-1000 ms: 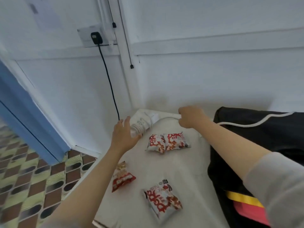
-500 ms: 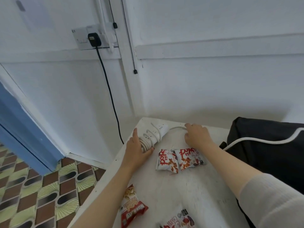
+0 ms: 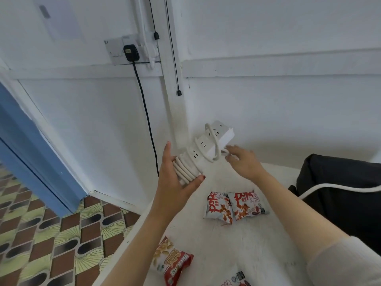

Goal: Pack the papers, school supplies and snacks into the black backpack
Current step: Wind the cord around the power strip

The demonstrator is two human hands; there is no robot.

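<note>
My left hand (image 3: 175,178) grips the near end of a white power strip (image 3: 208,145) with its cord wound round it, lifted off the white table (image 3: 231,244). My right hand (image 3: 243,162) is just right of the strip, fingers spread and touching a loop of the cord. Two white-and-red snack packets (image 3: 235,207) lie side by side below the hands. A red peanut packet (image 3: 171,261) lies near my left forearm. The black backpack (image 3: 340,195) sits at the right with the white cord (image 3: 338,187) trailing over it.
A wall socket (image 3: 123,50) holds a black plug whose cable hangs down beside the table. The table stands in a white wall corner. A patterned tile floor (image 3: 41,223) and a blue door frame (image 3: 24,145) are to the left. Another packet (image 3: 239,281) peeks in at the bottom edge.
The power strip has risen off the table in my left hand. My right hand moved from the cord on the table up to the strip's side, looping more cord around it.
</note>
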